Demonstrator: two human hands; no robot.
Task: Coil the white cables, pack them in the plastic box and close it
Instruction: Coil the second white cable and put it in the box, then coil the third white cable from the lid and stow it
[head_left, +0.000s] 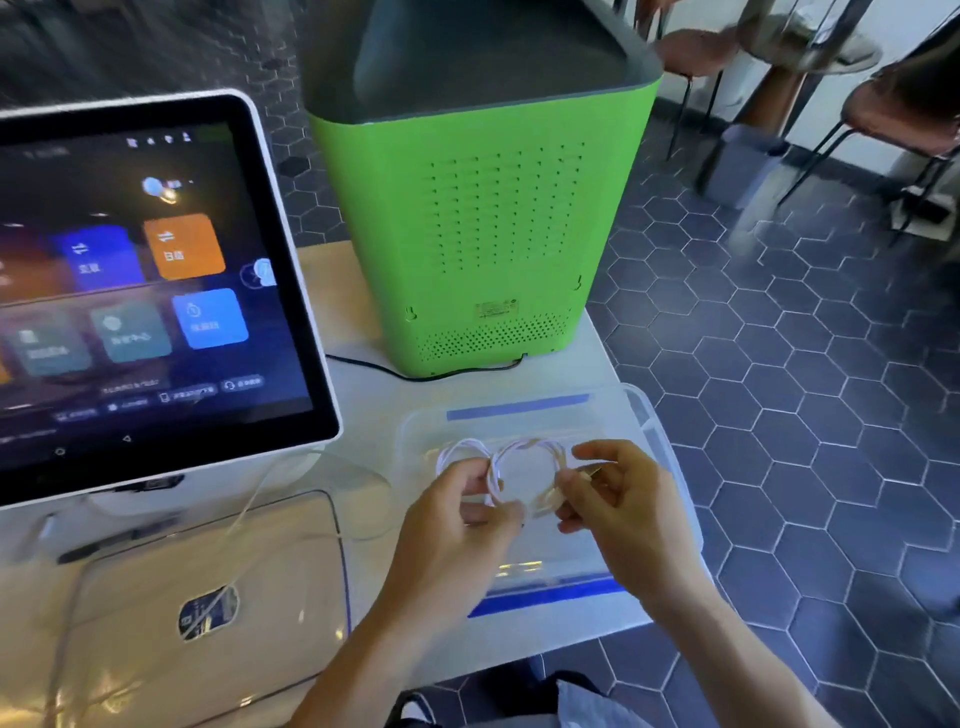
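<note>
A clear plastic box (649, 415) with blue edge strips stands open at the table's right edge. Both hands hover over it holding a white cable coil (524, 449) wound into a ring. My left hand (457, 519) pinches the ring's left side, where a second smaller white loop (460, 449) shows beside its fingers. My right hand (618, 499) grips the ring's right side between thumb and fingers. The clear lid (208, 597) lies flat on the table to the left of the box. Whether the smaller loop belongs to the same cable I cannot tell.
A large touchscreen terminal (130, 291) stands on the left. A green machine (483, 223) sits behind the box, its black power cord (415, 374) running along the table. A thin clear cable (249, 509) trails over the lid. Hexagon floor tiles and chairs (893, 114) lie to the right.
</note>
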